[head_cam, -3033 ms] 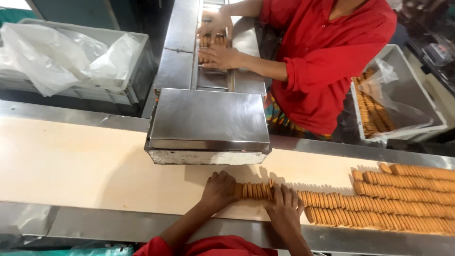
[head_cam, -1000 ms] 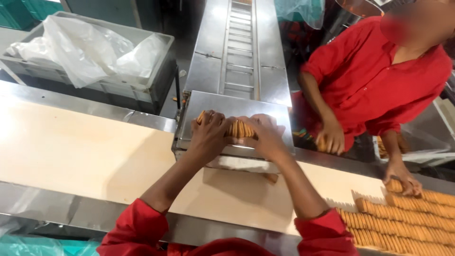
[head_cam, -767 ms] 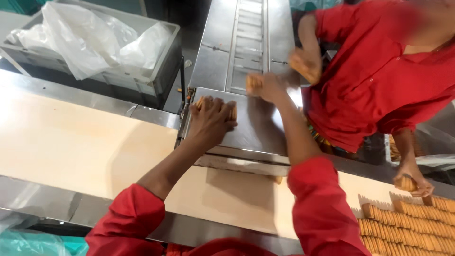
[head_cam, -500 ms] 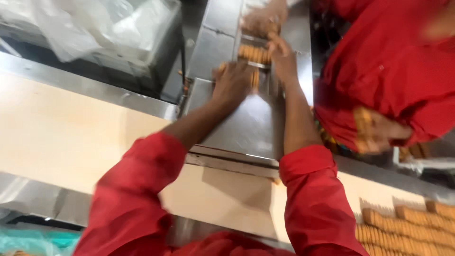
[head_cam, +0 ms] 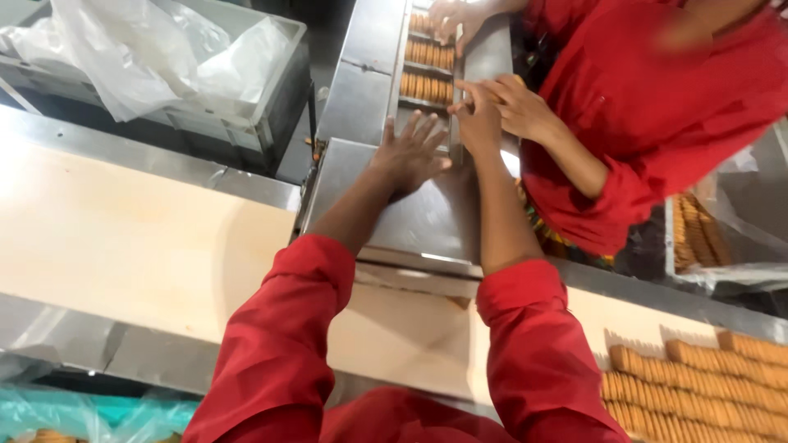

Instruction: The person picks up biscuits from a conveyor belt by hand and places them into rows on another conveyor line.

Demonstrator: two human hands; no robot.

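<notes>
Overhead, both of the wearer's arms reach far across the belt onto a steel machine. Left hand (head_cam: 408,156) lies flat on the brushed steel cover (head_cam: 410,217), fingers spread apart, holding nothing. Right hand (head_cam: 478,123) sits at the near right edge of the feed channel (head_cam: 428,66), fingers drawn together and curled against the dividing rail; whether they pinch a biscuit I cannot tell. Short stacks of biscuits (head_cam: 427,85) stand on edge in the channel's pockets, just far of both hands. A co-worker's hand (head_cam: 517,107) touches or nearly touches the right hand from the right, and that person's other hand (head_cam: 450,16) works the far end of the channel. Risks, as a judgement: with two people's hands crowded at one narrow slot, a bump could tip a stack out of its pocket, and thin, brittle discs would likely chip against the steel rail; fingers near the moving pockets could be caught. Materials: matte, scuffed sheet steel, boxy and hard-edged; smooth cream conveyor belt (head_cam: 123,238) running left to right; golden-brown round biscuits in long ridged rows (head_cam: 698,385) at near right; a grey crate (head_cam: 271,107) at far left lined with crinkled clear plastic; loose red sleeves.
</notes>
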